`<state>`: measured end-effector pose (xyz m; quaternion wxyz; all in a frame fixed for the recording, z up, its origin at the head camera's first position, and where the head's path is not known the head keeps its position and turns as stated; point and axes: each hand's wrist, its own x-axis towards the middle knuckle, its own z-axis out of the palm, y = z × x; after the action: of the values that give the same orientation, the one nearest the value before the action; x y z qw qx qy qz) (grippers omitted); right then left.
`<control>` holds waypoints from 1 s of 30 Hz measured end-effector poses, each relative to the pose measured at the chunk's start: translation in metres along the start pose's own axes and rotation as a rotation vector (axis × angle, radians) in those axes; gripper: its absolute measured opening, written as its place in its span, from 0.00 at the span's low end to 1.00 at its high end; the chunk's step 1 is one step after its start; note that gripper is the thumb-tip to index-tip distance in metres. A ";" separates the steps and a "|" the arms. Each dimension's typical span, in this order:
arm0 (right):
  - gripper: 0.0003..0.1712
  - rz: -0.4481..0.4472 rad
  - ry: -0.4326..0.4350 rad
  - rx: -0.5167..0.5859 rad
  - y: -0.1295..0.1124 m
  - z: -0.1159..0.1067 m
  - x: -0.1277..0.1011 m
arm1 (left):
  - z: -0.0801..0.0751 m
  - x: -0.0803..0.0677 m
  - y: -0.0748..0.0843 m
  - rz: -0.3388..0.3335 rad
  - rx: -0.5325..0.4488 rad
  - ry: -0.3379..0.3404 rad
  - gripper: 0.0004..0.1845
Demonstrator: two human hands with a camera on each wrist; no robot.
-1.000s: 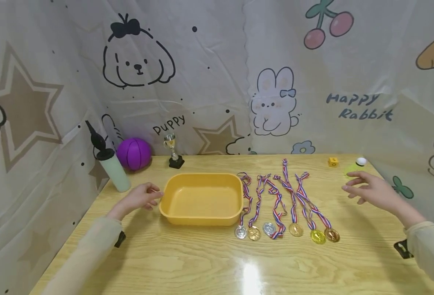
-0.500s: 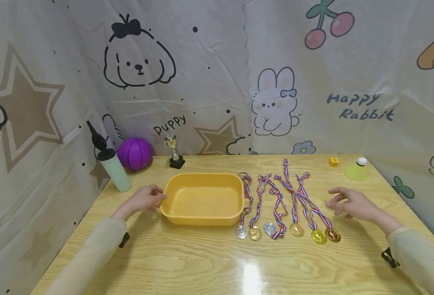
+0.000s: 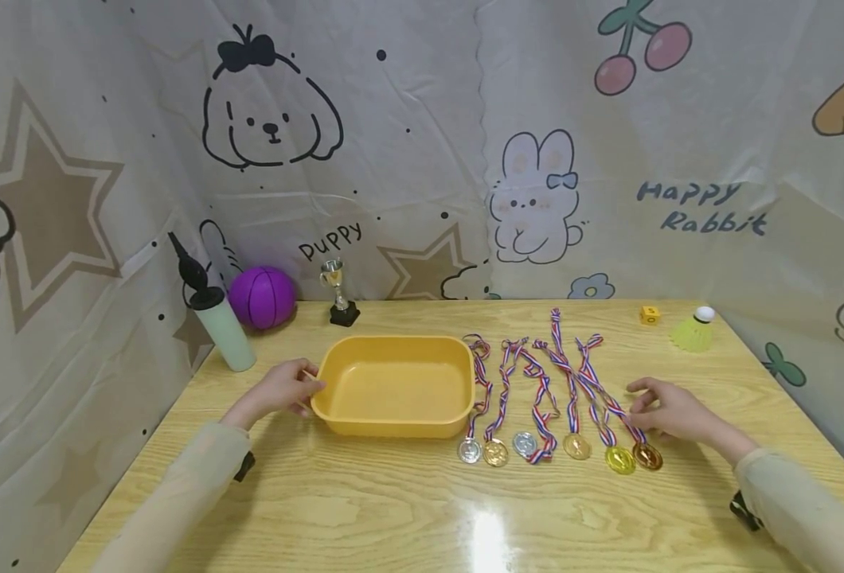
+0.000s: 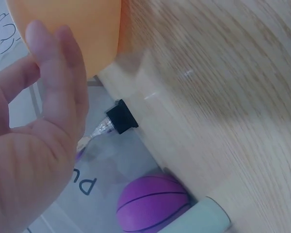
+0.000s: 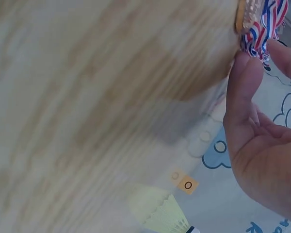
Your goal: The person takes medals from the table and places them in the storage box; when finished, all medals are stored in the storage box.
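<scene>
My left hand (image 3: 279, 390) holds the left end of a yellow plastic basin (image 3: 393, 428), its fingers at the outer wall and the thumb tip partly hidden in the left wrist view. Over on the right, my right hand (image 3: 673, 410) reaches low with thumb and fingers apart, fingertips right at the striped ribbon (image 5: 262, 34) of the rightmost medal, a bronze one (image 3: 647, 456). Beside that lies a yellow-gold medal (image 3: 619, 459). Several more medals, among them a silver one (image 3: 470, 451), lie in a row with red, white and blue ribbons stretched toward the back.
At the back left stand a pale green hand pump (image 3: 227, 338), a purple ball (image 3: 263, 298) and a small trophy cup (image 3: 339, 294). A yellow die (image 3: 649, 315) and a yellow-green shuttlecock (image 3: 693, 330) are at the back right. Patterned cloth hangs behind the wooden table (image 3: 365, 509).
My right hand has moved left and down from near the shuttlecock to the rightmost medal's ribbon. My left hand has shifted slightly right onto the basin's rim.
</scene>
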<state>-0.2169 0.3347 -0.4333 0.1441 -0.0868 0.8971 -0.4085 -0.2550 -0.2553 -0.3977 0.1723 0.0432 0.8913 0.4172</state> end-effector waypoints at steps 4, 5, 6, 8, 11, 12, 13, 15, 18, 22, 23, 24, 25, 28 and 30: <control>0.38 0.029 0.042 -0.047 0.000 0.004 0.001 | 0.001 0.000 0.000 -0.007 -0.010 0.012 0.21; 0.37 0.042 0.052 -0.058 0.001 0.005 0.001 | 0.001 0.000 0.000 -0.008 -0.017 0.016 0.20; 0.36 0.050 0.059 -0.067 0.001 0.005 0.002 | 0.001 0.000 0.000 -0.008 -0.025 0.017 0.20; 0.32 0.058 0.071 -0.084 0.002 0.005 0.002 | 0.001 0.001 -0.001 -0.005 -0.038 0.017 0.19; 0.26 0.057 0.078 -0.094 0.003 0.005 0.002 | 0.001 0.002 -0.001 -0.001 -0.053 0.020 0.19; 0.24 0.046 0.074 -0.100 0.003 0.005 0.002 | 0.001 0.001 -0.002 0.001 -0.056 0.020 0.20; 0.22 0.045 0.077 -0.102 0.002 0.006 0.002 | 0.001 0.001 -0.002 0.002 -0.062 0.020 0.20; 0.18 0.040 0.076 -0.115 0.002 0.007 0.002 | 0.000 0.001 -0.002 0.006 -0.068 0.017 0.20; 0.13 0.025 0.073 -0.142 0.001 0.008 0.002 | 0.000 0.000 -0.003 0.011 -0.076 0.011 0.21; 0.09 0.005 0.072 -0.161 0.001 0.011 0.001 | 0.000 0.000 -0.004 0.012 -0.084 0.005 0.21; 0.08 0.001 0.072 -0.164 0.001 0.011 0.001 | 0.000 0.000 -0.004 0.011 -0.086 0.006 0.21; 0.07 -0.006 0.071 -0.169 0.001 0.012 0.001 | 0.000 -0.001 -0.004 0.011 -0.084 0.004 0.21; 0.06 -0.010 0.072 -0.172 0.001 0.012 0.001 | 0.000 -0.001 -0.004 0.010 -0.086 0.003 0.21; 0.05 -0.032 0.076 -0.194 0.001 0.013 0.001 | 0.000 -0.002 -0.003 0.008 -0.089 -0.004 0.22; 0.06 -0.043 0.085 -0.205 0.002 0.013 0.001 | 0.000 -0.003 -0.003 0.009 -0.092 -0.009 0.22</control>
<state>-0.2133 0.3269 -0.4427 0.0875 -0.1028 0.9374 -0.3211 -0.2523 -0.2577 -0.3991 0.1764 0.0410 0.8701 0.4585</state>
